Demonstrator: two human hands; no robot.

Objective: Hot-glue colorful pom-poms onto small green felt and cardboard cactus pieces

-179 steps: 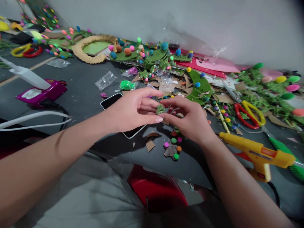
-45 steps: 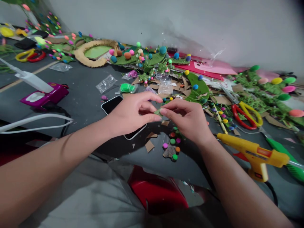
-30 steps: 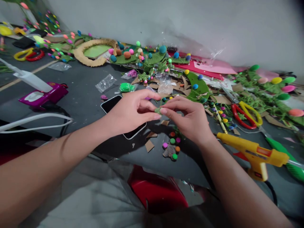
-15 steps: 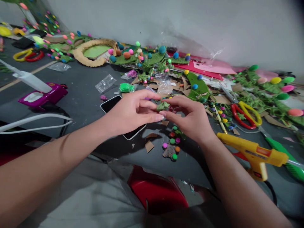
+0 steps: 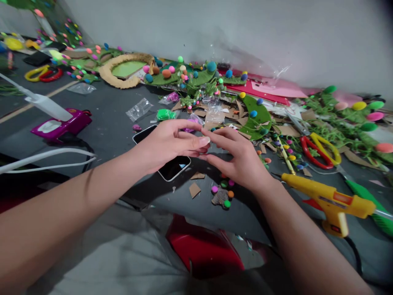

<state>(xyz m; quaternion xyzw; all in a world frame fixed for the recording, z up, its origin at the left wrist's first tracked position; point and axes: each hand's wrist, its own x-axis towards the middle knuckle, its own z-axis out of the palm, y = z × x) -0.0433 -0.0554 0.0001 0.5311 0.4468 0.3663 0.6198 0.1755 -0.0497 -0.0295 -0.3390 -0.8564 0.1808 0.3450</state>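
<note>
My left hand and my right hand meet at the fingertips above the dark table. The left thumb presses against its bent fingers; anything between them is hidden. On the right, index finger and thumb are spread apart, their tips touching the left fingers, with nothing visible between them. A phone lies partly under my left hand. Below my right hand is a small grey turtle-like piece ringed with coloured balls. Brown cardboard scraps lie beside it.
A yellow glue gun and red-yellow scissors lie at the right. A purple power adapter with cables stands left. Along the wall are a tan ring, green leaves with coloured balls and plastic bags.
The small green piece seen between my fingertips is now out of sight. My hands have drawn closer together, the left thumb now resting over its fingers. The view has shifted slightly.
</note>
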